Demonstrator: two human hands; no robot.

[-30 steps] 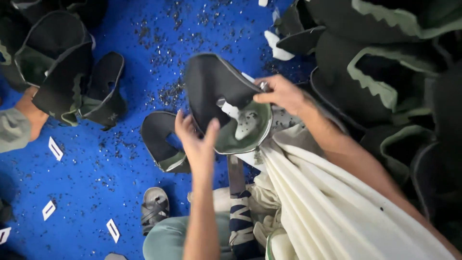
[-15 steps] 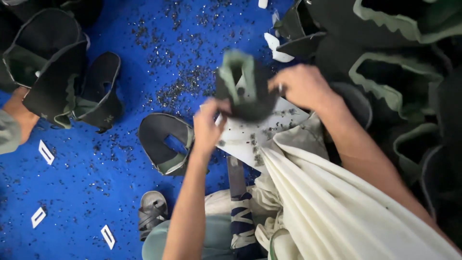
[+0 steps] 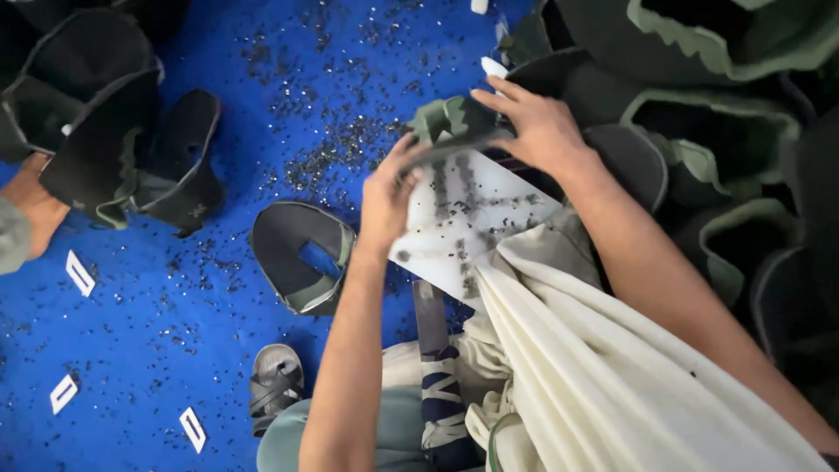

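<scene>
1. Left hand (image 3: 391,194) is reaching up from a bare forearm, fingers curled shut, pinching.
2. Right hand (image 3: 535,129) is coming in from the right, fingers stretched, pressing down.

Co-worker's hand (image 3: 31,205) cut off left

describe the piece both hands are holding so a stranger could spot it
Start at the white board resting on the person's lap. At its top edge, the left hand and right hand pinch a folded shoe upper. Unlike the flat piece on the blue floor, it is crumpled.
</scene>
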